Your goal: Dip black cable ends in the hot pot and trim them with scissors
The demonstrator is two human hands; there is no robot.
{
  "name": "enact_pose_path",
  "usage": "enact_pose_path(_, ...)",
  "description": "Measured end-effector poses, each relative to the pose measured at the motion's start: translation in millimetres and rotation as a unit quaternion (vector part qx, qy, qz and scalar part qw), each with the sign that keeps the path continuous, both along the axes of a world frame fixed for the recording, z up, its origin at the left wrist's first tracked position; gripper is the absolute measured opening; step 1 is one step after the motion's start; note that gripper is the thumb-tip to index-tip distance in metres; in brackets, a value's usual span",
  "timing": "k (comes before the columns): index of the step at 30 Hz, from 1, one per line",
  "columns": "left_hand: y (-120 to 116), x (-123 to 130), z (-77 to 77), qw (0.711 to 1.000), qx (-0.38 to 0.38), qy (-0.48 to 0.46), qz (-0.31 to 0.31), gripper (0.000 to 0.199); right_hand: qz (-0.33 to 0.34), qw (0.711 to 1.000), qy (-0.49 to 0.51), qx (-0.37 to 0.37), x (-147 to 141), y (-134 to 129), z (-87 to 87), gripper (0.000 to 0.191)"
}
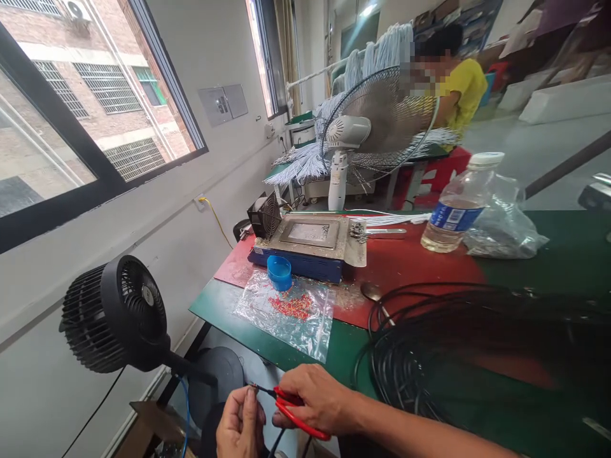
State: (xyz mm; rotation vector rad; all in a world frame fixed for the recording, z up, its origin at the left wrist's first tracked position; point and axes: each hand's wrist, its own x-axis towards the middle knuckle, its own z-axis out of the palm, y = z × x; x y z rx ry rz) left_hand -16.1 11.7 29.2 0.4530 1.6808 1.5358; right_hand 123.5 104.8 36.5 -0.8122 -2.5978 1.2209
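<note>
My right hand (324, 401) is wrapped round red-handled scissors (305, 425), whose dark blades point left toward my left fingertips. Thumb and fingers of my left hand (241, 423) are pinched together on the end of a black cable (277, 442). A small bit of the cable's tip shows by the blades; its detail is too small to make out. Both hands are low, in front of the green table edge. Just beyond them, a clear plastic bag (310, 337) lies flat with small red and yellow bits (293, 307) on it.
A blue cup (279, 273) stands by a solder pot (310, 233) with a small fan (265, 216). A coil of black cable (401, 362), a spoon (371, 292) and a bottle (456, 207) are to the right. A black fan (138, 305) stands left; a person in yellow (465, 95) sits beyond.
</note>
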Motion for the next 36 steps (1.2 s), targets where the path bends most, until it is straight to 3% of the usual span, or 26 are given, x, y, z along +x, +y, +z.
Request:
enact_pose_path(8, -1.2, -5.3, 1.6, 0.986, -0.022, 0.158, -0.047, 0.035, -0.007, 1.0, -0.024, 0.004, 0.7, 0.1, 5.1, 0.044)
enact_pose_path(13, -0.2, -9.2, 2.9, 0.979, -0.029, 0.19, -0.071, 0.033, -0.029, 0.999, -0.017, 0.021, 0.0, -1.3, -4.6, 0.043)
enact_pose_path(16, 2.5, -7.3, -0.1, 0.988, -0.012, 0.134, -0.069, 0.033, -0.036, 0.999, 0.007, 0.002, -0.9, -2.1, -10.3, 0.04)
enact_pose_path(20, 4.5, 1.8, -2.8, 0.996, 0.011, -0.075, -0.036, 0.033, -0.061, 0.989, 0.059, -0.118, -2.6, -0.7, -8.5, 0.039)
enact_pose_path(23, 2.4, 8.9, -3.4, 0.985, 0.014, -0.171, 0.002, 0.033, -0.068, 0.949, 0.134, -0.276, -2.9, 1.3, -3.6, 0.042)
enact_pose_path(27, -1.3, 14.1, -5.6, 0.985, 0.002, -0.174, -0.015, 0.035, -0.056, 0.884, 0.199, -0.419, -2.1, 1.8, -0.2, 0.046)
enact_pose_path(32, -0.7, 17.6, -6.0, 0.984, 0.013, -0.172, -0.037, 0.03, -0.03, 0.874, 0.214, -0.435, -0.4, 1.6, -0.5, 0.047)
enact_pose_path(36, 0.3, 18.6, -3.7, 0.982, 0.01, -0.188, -0.01, 0.03, -0.023, 0.873, 0.212, -0.438, -0.4, 1.6, 0.0, 0.047)
